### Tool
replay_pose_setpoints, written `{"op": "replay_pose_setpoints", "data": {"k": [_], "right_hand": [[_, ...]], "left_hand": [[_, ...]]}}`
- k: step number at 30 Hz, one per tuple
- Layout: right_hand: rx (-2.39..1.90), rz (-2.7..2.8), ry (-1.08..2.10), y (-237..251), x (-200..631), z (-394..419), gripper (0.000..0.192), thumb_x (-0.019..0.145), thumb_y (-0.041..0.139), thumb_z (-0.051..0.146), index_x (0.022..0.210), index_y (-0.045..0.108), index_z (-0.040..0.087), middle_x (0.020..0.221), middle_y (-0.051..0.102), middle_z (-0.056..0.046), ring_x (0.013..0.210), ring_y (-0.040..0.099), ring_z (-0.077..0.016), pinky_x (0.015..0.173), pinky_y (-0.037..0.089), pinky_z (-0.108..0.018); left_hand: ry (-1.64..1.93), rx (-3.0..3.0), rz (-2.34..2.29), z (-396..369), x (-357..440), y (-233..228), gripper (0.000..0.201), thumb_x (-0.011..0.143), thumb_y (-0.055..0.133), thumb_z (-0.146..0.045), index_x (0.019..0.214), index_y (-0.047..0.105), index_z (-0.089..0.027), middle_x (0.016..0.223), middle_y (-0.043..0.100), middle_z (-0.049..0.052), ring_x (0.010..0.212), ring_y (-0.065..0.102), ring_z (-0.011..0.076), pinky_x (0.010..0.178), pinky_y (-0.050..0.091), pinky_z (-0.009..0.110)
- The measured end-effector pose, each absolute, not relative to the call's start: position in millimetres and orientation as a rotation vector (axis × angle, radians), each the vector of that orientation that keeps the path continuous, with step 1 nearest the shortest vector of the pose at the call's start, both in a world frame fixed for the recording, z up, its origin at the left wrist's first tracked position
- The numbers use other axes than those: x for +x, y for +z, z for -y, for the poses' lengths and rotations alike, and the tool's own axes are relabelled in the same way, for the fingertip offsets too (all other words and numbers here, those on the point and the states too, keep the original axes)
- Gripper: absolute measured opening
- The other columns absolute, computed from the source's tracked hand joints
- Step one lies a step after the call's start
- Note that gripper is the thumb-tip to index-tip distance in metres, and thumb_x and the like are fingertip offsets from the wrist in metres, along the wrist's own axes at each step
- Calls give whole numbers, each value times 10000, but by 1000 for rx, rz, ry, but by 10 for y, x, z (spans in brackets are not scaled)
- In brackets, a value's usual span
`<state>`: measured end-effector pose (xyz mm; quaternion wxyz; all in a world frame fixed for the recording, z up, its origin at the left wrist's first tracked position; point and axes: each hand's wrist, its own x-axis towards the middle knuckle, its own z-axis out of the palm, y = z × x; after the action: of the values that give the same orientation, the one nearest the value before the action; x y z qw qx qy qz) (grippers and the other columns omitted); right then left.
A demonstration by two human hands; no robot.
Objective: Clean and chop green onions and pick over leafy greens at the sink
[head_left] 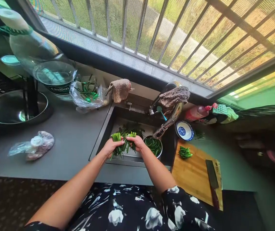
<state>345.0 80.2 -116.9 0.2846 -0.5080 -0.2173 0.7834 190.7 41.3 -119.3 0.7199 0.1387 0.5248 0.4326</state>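
Black cloth (pixel 128 213) printed with white flowers is worn at the bottom edge, and from its sleeves both bare forearms are stretched over the sink (pixel 100 134). Green stalks (pixel 116 137) are held above the basin, split between two hands. By the left hand (pixel 111 147) one portion is gripped, the thumb pressed across it and the fingers curled beneath, partly hidden. By the right hand (pixel 137 143) the other portion is clasped, thumb and fingers closed on it; the fingertips of both hands are nearly met. More leaves are scattered on the basin floor behind. Just beside the right hand a pot (pixel 162 151) of dark green pieces is placed, its rim partly blocked by the faucet (pixel 171 120). On the cutting board (pixel 187 179), to the right, a small green bunch (pixel 185 152) and a cleaver (pixel 212 175) are laid. Near the board's far edge a blue-and-white bowl (pixel 187 129) is set.
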Motion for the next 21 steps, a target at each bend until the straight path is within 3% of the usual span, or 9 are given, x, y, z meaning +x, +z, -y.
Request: {"op": "replay_pose_setpoints", "data": {"k": [7,16,21], "right_hand": [[-1349,614,2119,-1227,3483,-809,357,470,811,255,704,570,134,550,553,42,406,416,-43,366,229,-172],[-1412,638,2134,-1307,3547,-820,214,545,710,197,705,582,135,555,570,29,390,395,-48,361,216,-186],[-1495,523,2031,-1366,3632,-853,131,615,663,199,619,549,135,508,540,19,431,456,-69,422,330,-192]], "left_hand": [[988,279,-1171,-407,1905,-1158,516,432,855,-200,880,612,-118,710,667,12,643,641,161,657,494,283],[1010,185,-1115,-403,1850,-1101,474,506,800,-102,920,571,-129,742,700,44,620,659,146,649,525,257],[998,184,-1147,-394,1799,-1124,463,524,791,-99,929,570,-130,739,700,47,634,670,154,636,532,253]]}}
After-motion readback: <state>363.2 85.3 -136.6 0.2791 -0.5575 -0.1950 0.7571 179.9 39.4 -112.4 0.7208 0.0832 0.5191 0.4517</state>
